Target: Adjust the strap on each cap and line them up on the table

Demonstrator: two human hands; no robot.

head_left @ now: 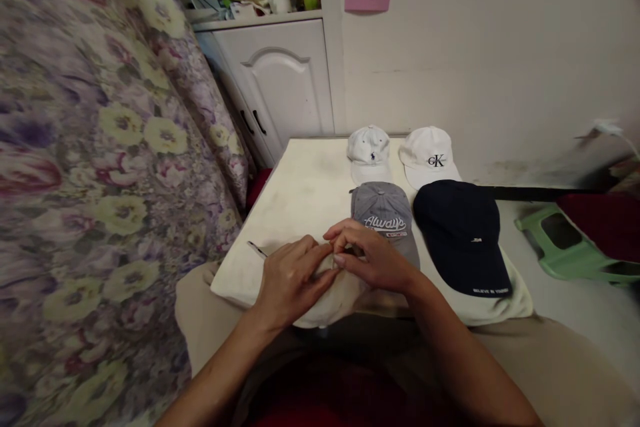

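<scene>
A pale beige cap (333, 303) is held low at the front edge of the cloth-covered table (305, 180). My left hand (295, 273) is closed on it from the left, and the fingers of my right hand (370, 253) pinch it from the other side. Both sets of fingertips meet at the cap's upper part; what exactly lies between them is too small to make out. Just beyond my right hand lies a grey cap (383, 203) with white "Always" lettering, partly covered by that hand. A thin dark item (257, 249) lies left of my left hand.
Two white caps (369, 147) (430, 147) sit at the back of the table, and a dark navy cap (457, 227) at the right. A floral curtain (100, 180) hangs at the left. Behind stands a white cabinet (285, 80); a green stool (565, 247) is at the right.
</scene>
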